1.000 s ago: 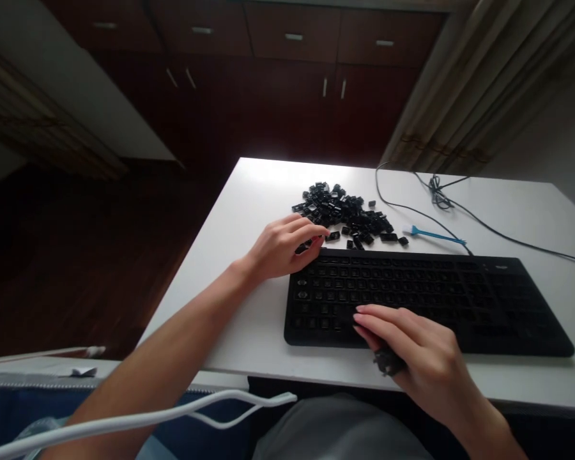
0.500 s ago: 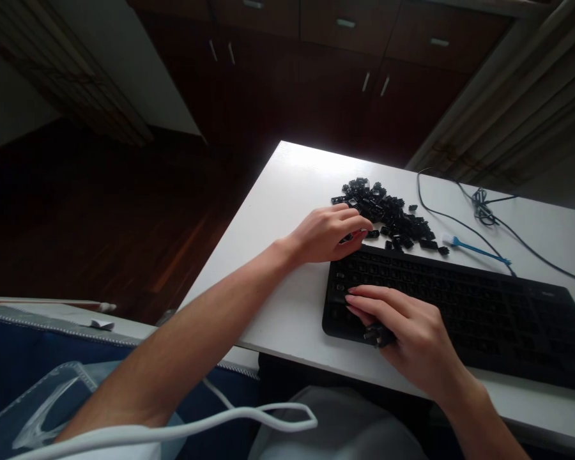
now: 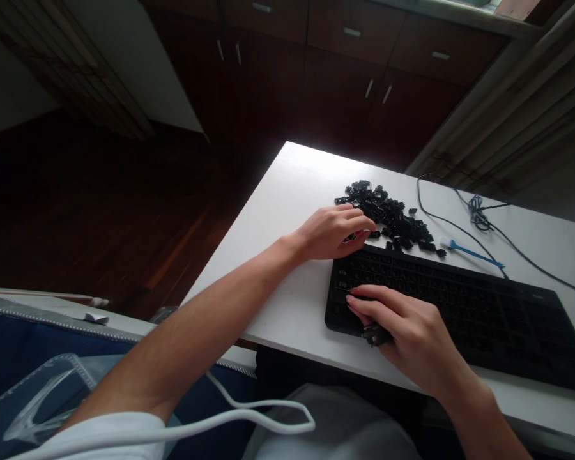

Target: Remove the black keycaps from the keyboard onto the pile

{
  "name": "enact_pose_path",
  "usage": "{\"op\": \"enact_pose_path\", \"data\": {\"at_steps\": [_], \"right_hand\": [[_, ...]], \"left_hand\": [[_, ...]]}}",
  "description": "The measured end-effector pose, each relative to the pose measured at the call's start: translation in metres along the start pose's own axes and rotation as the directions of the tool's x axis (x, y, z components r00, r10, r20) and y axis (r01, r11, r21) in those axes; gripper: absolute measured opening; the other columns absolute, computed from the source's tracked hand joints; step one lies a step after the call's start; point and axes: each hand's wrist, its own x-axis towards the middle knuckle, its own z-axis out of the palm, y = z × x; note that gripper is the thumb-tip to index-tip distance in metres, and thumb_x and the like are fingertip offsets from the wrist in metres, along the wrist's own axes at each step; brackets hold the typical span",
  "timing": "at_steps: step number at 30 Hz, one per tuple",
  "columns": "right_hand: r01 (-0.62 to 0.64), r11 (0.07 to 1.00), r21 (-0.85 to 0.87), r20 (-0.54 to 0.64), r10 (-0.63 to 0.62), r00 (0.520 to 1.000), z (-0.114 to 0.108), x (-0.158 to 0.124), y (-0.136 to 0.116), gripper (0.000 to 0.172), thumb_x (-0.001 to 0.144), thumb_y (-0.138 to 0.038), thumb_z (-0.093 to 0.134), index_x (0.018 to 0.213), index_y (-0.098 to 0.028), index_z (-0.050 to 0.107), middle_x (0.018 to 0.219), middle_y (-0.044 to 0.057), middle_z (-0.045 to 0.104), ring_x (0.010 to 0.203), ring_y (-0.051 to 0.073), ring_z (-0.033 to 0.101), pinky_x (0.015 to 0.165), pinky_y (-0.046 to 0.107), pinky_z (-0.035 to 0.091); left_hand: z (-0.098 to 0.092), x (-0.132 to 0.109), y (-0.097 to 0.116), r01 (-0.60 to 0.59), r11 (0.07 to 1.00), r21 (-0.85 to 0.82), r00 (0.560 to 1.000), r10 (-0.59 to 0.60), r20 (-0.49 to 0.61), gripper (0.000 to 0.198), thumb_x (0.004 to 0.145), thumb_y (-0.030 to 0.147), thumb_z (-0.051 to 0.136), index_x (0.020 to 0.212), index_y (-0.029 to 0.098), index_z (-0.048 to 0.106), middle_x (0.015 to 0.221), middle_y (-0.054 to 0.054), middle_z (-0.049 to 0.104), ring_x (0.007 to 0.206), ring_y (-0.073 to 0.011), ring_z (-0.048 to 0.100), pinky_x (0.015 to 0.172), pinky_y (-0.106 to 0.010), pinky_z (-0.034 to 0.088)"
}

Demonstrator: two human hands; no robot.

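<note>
A black keyboard (image 3: 460, 306) lies along the near edge of a white table (image 3: 292, 185). Behind its left end sits a pile of loose black keycaps (image 3: 388, 214). My left hand (image 3: 333, 231) rests at the pile's near left edge, fingers curled over a few keycaps by the keyboard's top left corner. My right hand (image 3: 402, 326) lies on the keyboard's left part with fingers stretched toward the left keys, while a small dark object shows under its thumb.
A small blue brush (image 3: 469, 251) lies right of the keycap pile. A black cable (image 3: 479, 214) runs and coils across the far right of the table. Dark wooden cabinets (image 3: 345, 57) stand behind. A white cord (image 3: 249, 415) loops over my lap.
The view has swung left, so the table sits further right in frame. My right hand has slid to the keyboard's left end. My left hand has stayed at the keycap pile.
</note>
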Motion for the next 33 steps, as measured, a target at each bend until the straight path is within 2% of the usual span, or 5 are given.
{"op": "enact_pose_path", "data": {"at_steps": [5,10,16,22,33], "right_hand": [[-0.033,0.999,0.022,-0.001,0.033,0.999,-0.001,0.000,0.002,0.048,0.081,0.002,0.051,0.121,-0.021,0.066,0.125,0.009,0.071,0.104,0.022,0.072,0.085,0.033,0.060],[-0.123,0.984,0.131,-0.011,0.125,0.992,0.003,-0.002,0.007,0.041,0.089,-0.004,0.056,0.123,-0.024,0.066,0.124,0.006,0.071,0.107,0.021,0.071,0.089,0.032,0.059],[-0.192,0.956,0.221,-0.070,0.212,0.975,0.004,0.005,0.008,0.025,0.097,-0.018,0.061,0.119,-0.027,0.069,0.117,0.003,0.074,0.101,0.018,0.072,0.091,0.031,0.059],[-0.176,0.953,0.248,-0.035,0.190,0.981,0.001,0.006,0.006,0.025,0.097,-0.019,0.063,0.119,-0.028,0.069,0.117,0.002,0.073,0.100,0.016,0.071,0.089,0.029,0.057],[-0.091,0.981,0.171,0.003,0.092,0.996,0.007,-0.002,0.004,0.055,0.080,0.008,0.055,0.123,-0.026,0.066,0.125,0.000,0.070,0.108,0.016,0.069,0.092,0.028,0.055]], "left_hand": [[-0.005,0.003,0.002,-0.015,1.000,0.006,1.000,0.015,0.021,0.021,0.101,0.022,0.050,0.110,0.016,0.068,0.092,-0.006,0.073,0.080,-0.0161,0.062,0.073,-0.030,0.052],[-0.037,-0.002,0.031,0.020,0.996,-0.091,0.999,-0.015,0.049,0.018,0.099,0.018,0.052,0.108,0.017,0.069,0.090,-0.006,0.073,0.080,-0.0159,0.064,0.073,-0.030,0.054],[-0.069,-0.041,0.081,0.293,0.925,-0.240,0.956,-0.289,0.052,0.018,0.097,0.018,0.062,0.112,0.018,0.071,0.097,-0.006,0.076,0.086,-0.0162,0.066,0.077,-0.030,0.056],[-0.065,-0.064,0.095,0.337,0.921,-0.195,0.941,-0.321,0.109,0.019,0.098,0.023,0.064,0.113,0.019,0.074,0.103,-0.008,0.077,0.095,-0.0192,0.067,0.086,-0.034,0.056],[-0.061,-0.074,0.097,0.256,0.942,-0.217,0.967,-0.248,0.063,0.018,0.093,0.014,0.069,0.109,0.019,0.076,0.107,-0.007,0.078,0.092,-0.0175,0.065,0.082,-0.030,0.058]]}}
